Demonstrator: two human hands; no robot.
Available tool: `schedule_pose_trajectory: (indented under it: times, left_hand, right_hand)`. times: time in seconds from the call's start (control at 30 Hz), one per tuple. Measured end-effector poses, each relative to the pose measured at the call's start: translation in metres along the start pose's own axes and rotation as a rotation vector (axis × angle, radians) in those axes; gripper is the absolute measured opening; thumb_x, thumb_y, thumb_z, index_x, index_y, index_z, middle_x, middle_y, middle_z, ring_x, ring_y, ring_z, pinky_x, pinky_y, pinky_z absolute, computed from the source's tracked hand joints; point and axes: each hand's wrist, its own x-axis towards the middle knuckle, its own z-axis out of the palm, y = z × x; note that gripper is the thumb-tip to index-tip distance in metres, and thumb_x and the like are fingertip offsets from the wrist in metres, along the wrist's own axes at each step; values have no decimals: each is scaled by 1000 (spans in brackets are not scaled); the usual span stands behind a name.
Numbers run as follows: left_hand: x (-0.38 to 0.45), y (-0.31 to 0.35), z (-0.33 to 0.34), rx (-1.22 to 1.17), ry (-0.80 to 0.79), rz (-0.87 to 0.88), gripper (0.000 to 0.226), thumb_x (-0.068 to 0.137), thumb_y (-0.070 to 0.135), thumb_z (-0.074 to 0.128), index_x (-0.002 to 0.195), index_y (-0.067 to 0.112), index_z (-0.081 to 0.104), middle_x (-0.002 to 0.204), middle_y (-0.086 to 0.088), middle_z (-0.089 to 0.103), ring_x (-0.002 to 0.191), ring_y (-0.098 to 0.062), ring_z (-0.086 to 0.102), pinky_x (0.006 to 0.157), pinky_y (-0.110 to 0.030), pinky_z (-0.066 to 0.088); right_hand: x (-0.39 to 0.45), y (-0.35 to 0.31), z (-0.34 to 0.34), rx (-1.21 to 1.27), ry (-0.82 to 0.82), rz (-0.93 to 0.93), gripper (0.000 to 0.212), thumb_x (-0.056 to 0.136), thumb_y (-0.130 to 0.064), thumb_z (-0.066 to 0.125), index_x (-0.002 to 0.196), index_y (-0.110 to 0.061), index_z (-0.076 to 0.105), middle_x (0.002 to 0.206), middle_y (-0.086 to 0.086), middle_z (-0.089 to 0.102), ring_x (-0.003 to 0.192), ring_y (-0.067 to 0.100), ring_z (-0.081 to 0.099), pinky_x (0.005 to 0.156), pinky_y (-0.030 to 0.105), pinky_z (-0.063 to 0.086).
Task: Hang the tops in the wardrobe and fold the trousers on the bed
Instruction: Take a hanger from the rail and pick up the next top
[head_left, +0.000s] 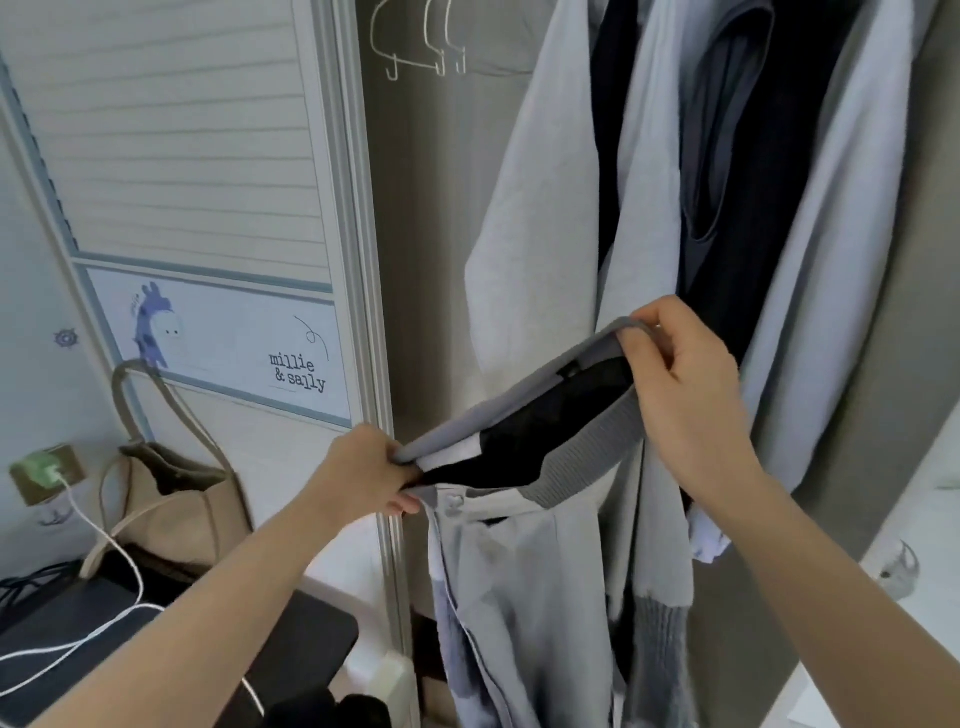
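two hands, one grey top (524, 561), three empty hangers (415, 47) at 12 o'clock | left hand (363, 473) grips collar at 9 — right hand (680, 384) pinches it at 3, top hanging below the fingers

Grey top (519, 561): matt cloth, ribbed knit collar. Hangers (415, 41): thin wire.

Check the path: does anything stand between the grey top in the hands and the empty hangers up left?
Nothing visible does. The grey top is held by the left hand and right hand; the empty hangers hang upper left, hanging clothes stay to their right.
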Motion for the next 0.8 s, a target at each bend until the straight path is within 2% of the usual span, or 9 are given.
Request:
schedule_pose_trajectory:
  times: [0.1, 0.23, 0.3, 0.37, 0.43, 0.53, 0.67, 0.73, 0.8]
  left_hand:
    - [14, 13, -29, -308, 8, 8, 13, 93, 2, 60, 92, -6, 71, 81, -21, 74, 74, -28, 74, 65, -27, 61]
    - [28, 25, -53, -531, -127, 23, 14, 91, -1, 62, 102, 0, 72, 96, -15, 75, 86, -27, 74, 74, -29, 61]
    - [33, 25, -53, -383, -160, 39, 21, 86, -6, 65, 102, 5, 73, 94, -11, 74, 81, -19, 72, 71, -25, 58]
    - [42, 23, -46, -50, -78, 122, 34, 77, -6, 68, 105, 14, 69, 95, -6, 69, 77, -14, 67, 66, -21, 54]
    - [46, 22, -32, 250, -51, 237, 26, 74, 8, 76, 98, 16, 68, 93, -2, 66, 74, -7, 59, 66, -17, 47]
    - [51, 18, -7, 270, -160, 219, 33, 79, 36, 74, 84, 4, 67, 82, -9, 65, 67, -9, 53, 64, -22, 42]
    - [68, 3, -10, 308, 69, 92, 31, 94, 27, 57, 64, 19, 51, 62, 3, 55, 55, -9, 51, 45, -11, 35]
    - [69, -3, -26, 79, 125, -27, 28, 94, 15, 54, 66, 13, 58, 60, -2, 59, 54, -17, 56, 49, -16, 49]
    - [70, -8, -48, -445, 73, -157, 25, 95, 4, 53, 74, 0, 66, 61, -13, 65, 54, -24, 63, 62, -35, 61]
  right_hand:
    - [18, 9, 7, 10, 14, -12, 15, 98, -21, 48, 85, -23, 55, 63, -5, 53, 56, 2, 45, 50, 14, 36]
    - [32, 22, 23, -15, -49, -12, 17, 98, -23, 47, 83, -24, 53, 63, -5, 53, 57, 4, 46, 53, 19, 37]
    - [39, 26, 31, 22, -46, -5, 16, 98, -23, 46, 84, -27, 53, 68, -8, 56, 60, 3, 50, 54, 17, 38]
    - [49, 26, 42, 68, -22, -11, 16, 97, -22, 46, 85, -28, 54, 70, -14, 59, 64, 2, 53, 56, 14, 39]
    - [57, 21, 57, 81, -29, -36, 15, 97, -21, 47, 84, -27, 53, 70, -19, 58, 66, 1, 53, 60, 15, 38]
    - [63, 13, 79, 81, -70, -96, 18, 97, -20, 48, 81, -28, 50, 67, -23, 55, 65, 0, 51, 59, 12, 36]
    - [68, 12, 90, 137, -82, -136, 16, 95, -22, 48, 81, -28, 52, 67, -20, 56, 64, 1, 52, 58, 10, 37]
    - [72, 16, 92, 131, -96, -141, 15, 95, -24, 49, 81, -28, 53, 67, -19, 56, 65, 2, 52, 59, 11, 38]
    - [76, 26, 93, 99, -96, -137, 13, 95, -27, 50, 82, -28, 53, 69, -15, 59, 67, 5, 55, 58, 14, 39]
